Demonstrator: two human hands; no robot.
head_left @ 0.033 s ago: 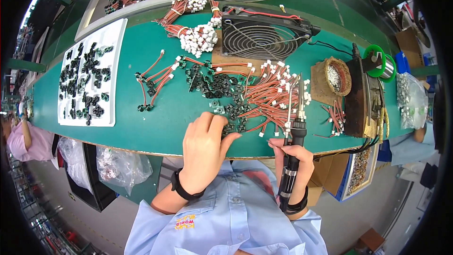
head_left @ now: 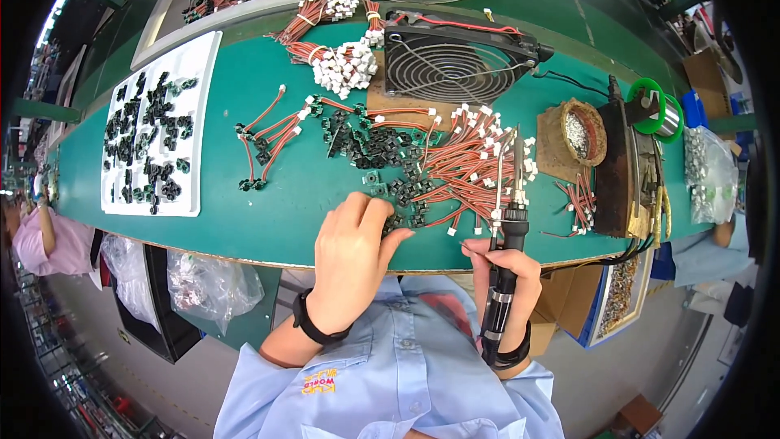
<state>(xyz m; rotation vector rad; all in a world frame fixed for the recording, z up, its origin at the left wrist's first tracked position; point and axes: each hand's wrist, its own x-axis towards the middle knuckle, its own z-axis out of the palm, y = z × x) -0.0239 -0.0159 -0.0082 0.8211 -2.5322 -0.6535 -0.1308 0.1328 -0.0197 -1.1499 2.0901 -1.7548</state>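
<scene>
My left hand point(head_left: 351, 248) is at the bench's front edge, curled over the near side of a heap of small black parts point(head_left: 370, 146). Its fingertips are hidden among them, so what they hold cannot be made out. In my right hand point(head_left: 513, 267) is a soldering iron point(head_left: 513, 232) with a black handle, its slim metal tip pointing away from me. A thin metal tube runs alongside the tip. Red-and-black wire leads point(head_left: 463, 167) with white connectors lie between the heap and the iron. Left of the heap, several leads point(head_left: 280, 134) are joined to small dark parts.
A white tray point(head_left: 199, 114) of black parts lies left. Behind stand a black fan point(head_left: 455, 65) and bundled leads point(head_left: 343, 69). To the right are a round pot point(head_left: 597, 134), a dark metal stand point(head_left: 621, 179) and a green solder spool point(head_left: 668, 118). Plastic bags point(head_left: 215, 289) hang below the bench.
</scene>
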